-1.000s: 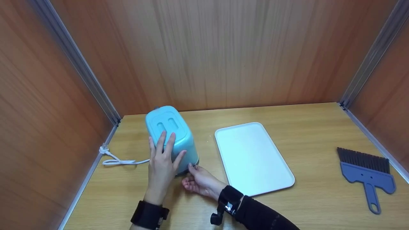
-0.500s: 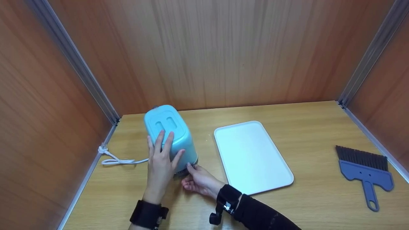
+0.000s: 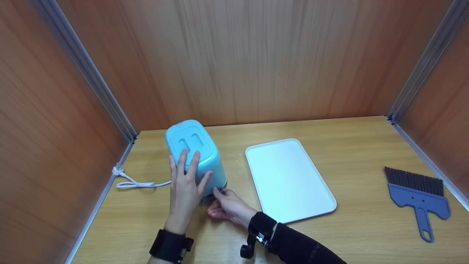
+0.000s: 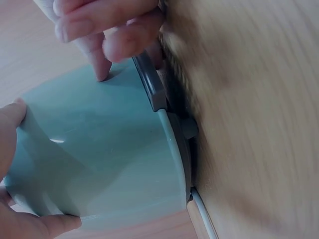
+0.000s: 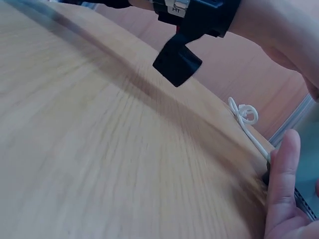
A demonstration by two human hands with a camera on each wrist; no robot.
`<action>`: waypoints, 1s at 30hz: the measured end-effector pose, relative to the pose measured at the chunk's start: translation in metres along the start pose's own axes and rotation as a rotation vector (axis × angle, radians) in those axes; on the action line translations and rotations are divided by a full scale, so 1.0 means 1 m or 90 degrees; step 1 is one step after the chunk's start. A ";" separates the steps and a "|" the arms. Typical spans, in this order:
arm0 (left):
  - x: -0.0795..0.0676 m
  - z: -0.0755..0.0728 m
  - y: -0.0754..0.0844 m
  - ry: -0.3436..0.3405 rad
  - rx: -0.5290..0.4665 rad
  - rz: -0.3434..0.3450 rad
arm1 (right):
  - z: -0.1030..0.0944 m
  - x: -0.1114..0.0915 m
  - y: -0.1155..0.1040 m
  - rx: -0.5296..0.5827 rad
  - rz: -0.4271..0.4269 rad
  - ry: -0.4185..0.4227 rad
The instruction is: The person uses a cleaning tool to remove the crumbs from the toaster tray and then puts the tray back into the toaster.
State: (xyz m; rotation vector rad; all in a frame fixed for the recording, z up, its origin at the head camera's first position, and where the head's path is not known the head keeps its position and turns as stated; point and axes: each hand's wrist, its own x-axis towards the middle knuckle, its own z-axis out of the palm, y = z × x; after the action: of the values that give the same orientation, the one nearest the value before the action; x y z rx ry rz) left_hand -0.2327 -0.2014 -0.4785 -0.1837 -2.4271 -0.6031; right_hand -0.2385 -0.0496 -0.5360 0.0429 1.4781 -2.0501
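Observation:
A light-blue toaster with two slot-shaped recesses in its top stands at the left of the table. My left hand rests on it with spread, fairly straight fingers, fingertips over the top and thumb against the near side. At the base's near right corner, my right hand pinches a dark crumb tray between thumb and fingers. The left wrist view shows the dark strip standing slightly out from the body, low over the table. The tray's inner part is hidden inside the toaster.
A white power cord runs left from the toaster to a plug by the wall. A flat white tray lies to the right. Farther right is a blue hand brush with dark bristles. Wooden panels enclose the table.
The dark edge at the toaster's base shows more than a second ago, below the near side. Both hands stay at the toaster, almost unmoved.

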 end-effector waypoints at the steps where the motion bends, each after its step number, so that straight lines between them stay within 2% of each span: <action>1: -0.001 0.000 0.000 0.005 -0.004 -0.002 | -0.001 0.000 -0.001 -0.011 0.004 -0.005; 5: -0.003 0.003 0.000 0.025 -0.038 -0.025 | -0.006 0.001 -0.004 -0.071 0.015 -0.006; 11: -0.003 0.003 0.001 0.006 -0.107 -0.131 | -0.011 0.001 -0.011 -0.156 0.023 0.018; 14: -0.003 0.003 0.001 -0.003 -0.136 -0.169 | -0.013 0.000 -0.012 -0.190 0.015 0.030; 21: -0.003 0.004 -0.001 0.018 -0.143 -0.154 | -0.012 -0.001 -0.014 -0.254 -0.008 0.043; 30: -0.006 0.004 -0.003 0.008 -0.137 -0.158 | -0.009 0.000 -0.017 -0.291 -0.009 0.070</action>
State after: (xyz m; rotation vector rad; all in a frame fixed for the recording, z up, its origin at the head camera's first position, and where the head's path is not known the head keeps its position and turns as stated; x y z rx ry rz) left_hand -0.2313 -0.2015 -0.4860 0.0349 -2.3874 -0.9734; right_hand -0.2492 -0.0380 -0.5250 -0.0392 1.9853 -1.6963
